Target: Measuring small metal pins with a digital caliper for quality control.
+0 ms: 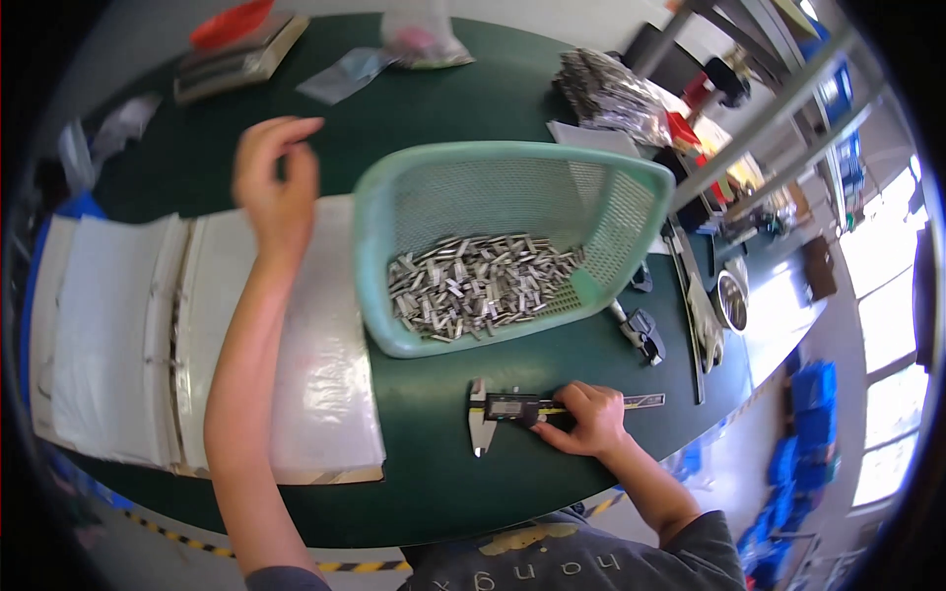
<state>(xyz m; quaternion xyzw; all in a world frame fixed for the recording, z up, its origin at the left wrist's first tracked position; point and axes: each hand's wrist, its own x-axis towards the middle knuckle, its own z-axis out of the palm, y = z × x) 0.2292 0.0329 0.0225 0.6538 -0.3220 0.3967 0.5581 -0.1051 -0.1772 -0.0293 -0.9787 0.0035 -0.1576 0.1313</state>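
My right hand (589,421) is closed around a digital caliper (512,407), which lies level just above or on the green table, its jaws pointing left. Whether anything sits between those jaws is too small to tell. Raised over the upper edge of the open binder is my left hand (276,182), fingers bent, with a gap between thumb and fingers and nothing visible in it. Between and beyond my hands stands a pale green plastic basket (394,345), tilted in view. Inside it, a heap of small silvery metal pieces (483,286) covers the bottom.
Under my left forearm lies an open binder with plastic sleeves (330,394). A micrometer-like tool (641,335) rests right of the basket. Farther off are a stack of wrapped metal parts (611,98), a plastic bag (424,34), a scale-like box (241,64) and grey shelf posts (729,148).
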